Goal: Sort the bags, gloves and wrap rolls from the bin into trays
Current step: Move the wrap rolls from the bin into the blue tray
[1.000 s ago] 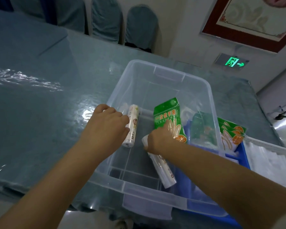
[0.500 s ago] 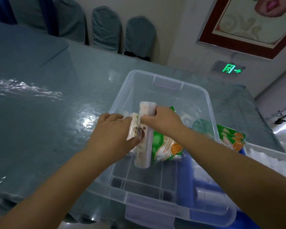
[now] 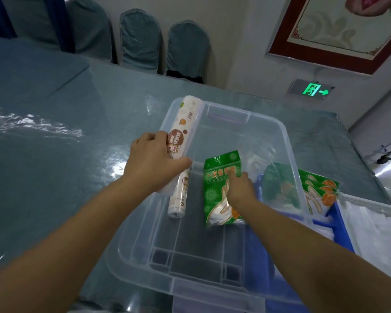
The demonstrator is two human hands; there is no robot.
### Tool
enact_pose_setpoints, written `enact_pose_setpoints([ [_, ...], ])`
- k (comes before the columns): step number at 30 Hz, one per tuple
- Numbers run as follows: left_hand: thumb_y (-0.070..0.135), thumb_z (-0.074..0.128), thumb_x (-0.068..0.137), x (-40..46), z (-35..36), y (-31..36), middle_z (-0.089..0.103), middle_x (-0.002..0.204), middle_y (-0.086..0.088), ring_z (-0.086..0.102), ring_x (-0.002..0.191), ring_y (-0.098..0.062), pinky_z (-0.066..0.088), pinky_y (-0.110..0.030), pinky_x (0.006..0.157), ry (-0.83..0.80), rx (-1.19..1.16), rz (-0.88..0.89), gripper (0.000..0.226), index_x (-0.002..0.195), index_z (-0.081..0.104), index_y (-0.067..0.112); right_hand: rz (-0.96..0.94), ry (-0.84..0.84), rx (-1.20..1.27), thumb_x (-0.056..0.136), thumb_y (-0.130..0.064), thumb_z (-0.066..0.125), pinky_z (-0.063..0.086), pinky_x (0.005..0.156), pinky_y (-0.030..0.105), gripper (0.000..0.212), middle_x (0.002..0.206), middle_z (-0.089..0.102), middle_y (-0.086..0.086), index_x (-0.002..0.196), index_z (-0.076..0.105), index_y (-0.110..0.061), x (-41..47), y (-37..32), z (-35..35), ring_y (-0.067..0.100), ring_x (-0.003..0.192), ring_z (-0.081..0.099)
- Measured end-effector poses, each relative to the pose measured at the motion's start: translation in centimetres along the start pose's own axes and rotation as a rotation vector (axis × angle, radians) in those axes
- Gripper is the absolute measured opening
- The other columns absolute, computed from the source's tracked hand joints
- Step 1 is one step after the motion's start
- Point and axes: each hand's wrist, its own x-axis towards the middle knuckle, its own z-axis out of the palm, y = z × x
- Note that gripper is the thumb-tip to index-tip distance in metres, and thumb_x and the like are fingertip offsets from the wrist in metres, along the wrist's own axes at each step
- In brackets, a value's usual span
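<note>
A clear plastic bin stands on the table in front of me. My left hand grips two white wrap rolls over the bin's left rim. One wrap roll points up and away, and the other wrap roll sticks out below the hand. A green glove pack lies on the bin's floor. My right hand reaches down into the bin, its fingers curled on the pack's right side.
To the right of the bin a blue tray holds more green glove packs. A white tray sits beyond it at the far right. The table's glossy blue-grey top spreads to the left. Covered chairs line the far wall.
My right hand has passed its wrap roll to my left hand and dropped into the bin onto the glove pack. The left hand now has both rolls, raised over the left rim.
</note>
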Motion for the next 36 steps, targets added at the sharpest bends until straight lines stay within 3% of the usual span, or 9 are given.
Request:
enact_pose_setpoints([
  [2,0.054,0.065,0.071,0.0,0.1,0.0,0.038,0.100,0.002,0.041,0.108,-0.025,0.033,-0.031,0.079,0.001,0.021,0.034,0.058,0.115,0.049,0.019,-0.119,-0.003,-0.002,0.089,0.001,0.040,0.040,0.098,0.036,0.055,0.132,0.042,0.020,0.142,0.035,-0.014,0.0,-0.3,0.5,0.034,0.117,0.049],
  [5,0.055,0.064,0.071,0.1,0.1,0.0,0.039,0.098,0.002,0.036,0.097,-0.020,0.033,-0.033,0.081,-0.005,0.042,0.065,0.059,0.115,0.050,0.018,-0.239,-0.074,0.024,0.089,-0.008,0.047,0.045,0.090,0.032,0.040,0.125,0.058,0.012,0.127,0.055,-0.015,-0.4,-1.1,1.1,0.030,0.114,0.056],
  [8,0.054,0.063,0.073,0.0,0.1,0.0,0.044,0.102,-0.002,0.034,0.094,-0.018,0.035,-0.034,0.085,-0.007,0.061,0.077,0.060,0.118,0.050,0.017,-0.116,0.039,-0.023,0.093,-0.018,0.041,0.046,0.080,0.035,0.027,0.113,0.064,0.013,0.112,0.060,-0.012,0.0,-1.1,1.3,0.033,0.105,0.059],
  [12,0.056,0.062,0.073,-0.1,0.2,0.0,0.052,0.115,-0.008,0.043,0.110,-0.026,0.037,-0.036,0.091,-0.024,0.095,0.081,0.062,0.120,0.049,0.017,0.029,0.141,-0.023,0.098,-0.020,0.032,0.045,0.083,0.039,0.033,0.122,0.056,0.014,0.124,0.049,-0.009,1.2,0.1,1.8,0.032,0.108,0.055],
  [18,0.055,0.062,0.074,-0.1,0.2,0.1,0.053,0.117,-0.007,0.043,0.112,-0.026,0.036,-0.036,0.094,-0.012,0.108,0.081,0.061,0.119,0.050,0.016,0.172,0.066,0.012,0.098,-0.015,0.036,0.046,0.090,0.041,0.038,0.131,0.050,0.020,0.132,0.035,0.002,1.8,0.5,3.5,0.036,0.118,0.052],
  [23,0.052,0.061,0.076,-0.5,0.0,0.8,0.054,0.117,-0.007,0.043,0.113,-0.025,0.033,-0.037,0.100,-0.032,0.158,0.105,0.059,0.119,0.050,0.014,0.299,-0.008,0.068,0.079,-0.028,0.069,0.044,0.097,0.035,0.066,0.132,0.048,0.019,0.131,0.039,-0.002,1.3,0.4,2.5,0.032,0.122,0.047],
  [28,0.057,0.060,0.075,-0.9,-0.1,1.2,0.054,0.119,-0.008,0.044,0.114,-0.028,0.037,-0.038,0.097,-0.055,0.196,0.086,0.063,0.121,0.050,0.016,0.231,-0.133,0.157,0.069,-0.033,0.074,0.047,0.090,0.033,0.077,0.130,0.047,0.014,0.133,0.040,-0.007,0.7,-0.4,-0.6,0.028,0.120,0.049],
  [32,0.055,0.062,0.076,-1.5,-0.4,1.7,0.057,0.117,-0.011,0.045,0.111,-0.029,0.036,-0.037,0.094,-0.061,0.210,0.101,0.061,0.121,0.051,0.015,0.054,-0.152,0.377,0.068,-0.026,0.079,0.050,0.076,0.031,0.067,0.120,0.060,0.013,0.123,0.048,-0.005,-1.8,-0.9,-5.4,0.029,0.106,0.061],
  [36,0.049,0.070,0.071,-2.6,-0.8,3.3,0.058,0.107,-0.011,0.053,0.098,-0.029,0.043,-0.036,0.080,-0.006,0.117,0.076,0.064,0.124,0.049,0.018,-0.167,-0.031,0.402,0.067,-0.029,0.079,0.049,0.063,0.027,0.050,0.100,0.063,0.007,0.108,0.056,-0.012,-6.4,1.6,-10.7,0.025,0.085,0.061],
])
